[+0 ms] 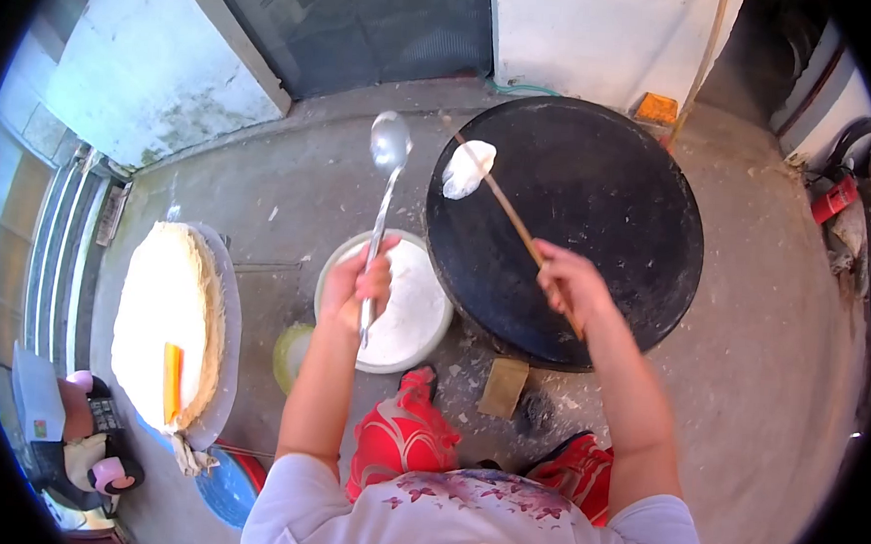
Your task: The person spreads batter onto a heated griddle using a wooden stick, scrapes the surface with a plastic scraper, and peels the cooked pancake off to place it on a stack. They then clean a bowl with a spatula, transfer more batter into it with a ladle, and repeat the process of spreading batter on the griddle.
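Note:
My left hand (pixel 358 280) is wrapped round the handle of a metal ladle (pixel 390 144), its bowl raised above the floor left of the griddle. Below that hand is a tub of white batter (pixel 409 305). My right hand (pixel 565 279) grips a thin wooden stick (pixel 513 215) slanting up and left over a large round black griddle (pixel 596 221). Near the griddle's upper left edge lies a white blob of batter (pixel 468 169), and the stick's far part crosses over it.
At the left, a tall stack of pale flatbreads (pixel 163 307) bears an orange-handled tool (pixel 172 381). Beneath it sits a blue basin (pixel 229 488). A yellow-green bowl (pixel 293 355) stands beside the tub. A brick (pixel 503 387) lies below the griddle.

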A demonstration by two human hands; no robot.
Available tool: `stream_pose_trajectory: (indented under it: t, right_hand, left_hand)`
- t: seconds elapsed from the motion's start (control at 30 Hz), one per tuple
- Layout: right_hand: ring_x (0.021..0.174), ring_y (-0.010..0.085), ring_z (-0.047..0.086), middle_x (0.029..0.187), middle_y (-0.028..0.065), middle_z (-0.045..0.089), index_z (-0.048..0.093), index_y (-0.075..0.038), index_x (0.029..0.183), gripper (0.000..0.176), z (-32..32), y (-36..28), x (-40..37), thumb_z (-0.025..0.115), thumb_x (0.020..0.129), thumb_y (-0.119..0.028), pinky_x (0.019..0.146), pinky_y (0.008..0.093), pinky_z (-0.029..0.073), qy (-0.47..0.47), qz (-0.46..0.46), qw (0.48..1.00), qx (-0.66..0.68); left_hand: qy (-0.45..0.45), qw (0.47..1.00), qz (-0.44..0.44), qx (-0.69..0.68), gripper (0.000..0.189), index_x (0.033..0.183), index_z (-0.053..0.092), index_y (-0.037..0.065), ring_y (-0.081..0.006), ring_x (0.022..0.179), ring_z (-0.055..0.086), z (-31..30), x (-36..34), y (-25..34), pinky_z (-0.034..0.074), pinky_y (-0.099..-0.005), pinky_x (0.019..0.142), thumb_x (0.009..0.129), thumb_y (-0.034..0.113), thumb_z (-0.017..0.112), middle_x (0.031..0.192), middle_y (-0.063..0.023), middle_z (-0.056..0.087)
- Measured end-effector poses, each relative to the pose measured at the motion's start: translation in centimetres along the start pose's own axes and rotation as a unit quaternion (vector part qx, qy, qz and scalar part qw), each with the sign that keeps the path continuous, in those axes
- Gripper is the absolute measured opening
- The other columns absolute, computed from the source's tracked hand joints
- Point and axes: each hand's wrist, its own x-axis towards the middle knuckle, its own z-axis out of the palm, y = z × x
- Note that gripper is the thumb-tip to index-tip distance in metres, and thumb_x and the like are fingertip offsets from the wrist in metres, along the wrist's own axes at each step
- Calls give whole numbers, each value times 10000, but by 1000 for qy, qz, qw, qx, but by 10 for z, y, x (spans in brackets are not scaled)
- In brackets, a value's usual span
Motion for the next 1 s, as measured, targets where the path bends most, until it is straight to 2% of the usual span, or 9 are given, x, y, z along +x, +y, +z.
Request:
stream_pose_trajectory:
  t: [0.1,0.13,0.17,0.23,0.37,0.57,0.73,0.87,1.0]
  right_hand:
    - [498,115,503,620,32,544,442,-97,1249,555,6,55,14,505,699,-54,426,236,409,30,-76,971,-224]
    - [591,184,551,707,62,582,489,-111,1207,495,2,60,15,507,713,-74,497,285,449,100,-268,798,-531]
    - [591,184,551,707,62,582,489,-111,1207,495,-4,58,19,507,713,-74,497,285,449,100,-266,798,-531]
    - [654,249,569,788,93,578,560,-119,1115,409,-3,34,25,519,709,-90,575,339,470,244,-328,543,-734]
    - [668,244,570,736,90,502,576,-160,1081,411,-2,49,27,555,674,-104,590,357,473,258,-362,697,-562]
    - [664,254,556,759,70,504,517,-129,1138,476,-27,31,43,571,667,-84,573,366,471,284,-337,533,-723]
    - [688,253,564,693,114,496,594,-133,1056,422,2,43,20,587,636,-103,631,361,476,239,-335,699,-585]
    - [636,240,545,776,74,511,522,-127,1144,444,-39,23,50,552,700,-123,578,359,467,309,-305,531,-728]
    - [890,298,569,993,131,579,546,-106,1117,424,-20,26,50,530,693,-120,748,379,469,303,-287,748,-516]
  left_hand:
    - [51,998,25,-7,349,1168,404,-52,-80,474,353,-35,-33,1,309,-205,385,909,178,361,642,-29,390]
    - [51,998,24,-7,349,1168,404,-52,-80,474,353,-42,-40,-1,309,-205,385,909,178,361,642,-29,390]
    - [87,995,39,-35,349,1166,406,-52,-80,475,353,-49,-48,-3,309,-204,386,908,179,361,642,-27,390]
    - [125,989,52,-62,348,1163,408,-51,-79,476,353,-66,-64,-7,308,-203,388,908,181,360,642,-24,391]
    - [134,980,48,-137,344,1156,415,-49,-85,480,358,-104,-85,-13,312,-206,391,905,179,355,652,-28,408]
    - [173,965,72,-185,346,1142,430,-52,-83,482,358,-127,-91,-26,315,-201,397,906,189,349,657,-27,410]
    - [181,963,66,-191,342,1144,429,-53,-80,486,365,-133,-90,-25,316,-197,399,904,182,360,664,-23,409]
    - [181,962,62,-196,337,1143,429,-52,-78,489,371,-138,-85,-25,321,-198,399,902,177,370,669,-25,415]
    - [201,958,67,-195,341,1144,429,-52,-81,482,374,-135,-85,-25,323,-202,391,907,185,364,668,-29,421]
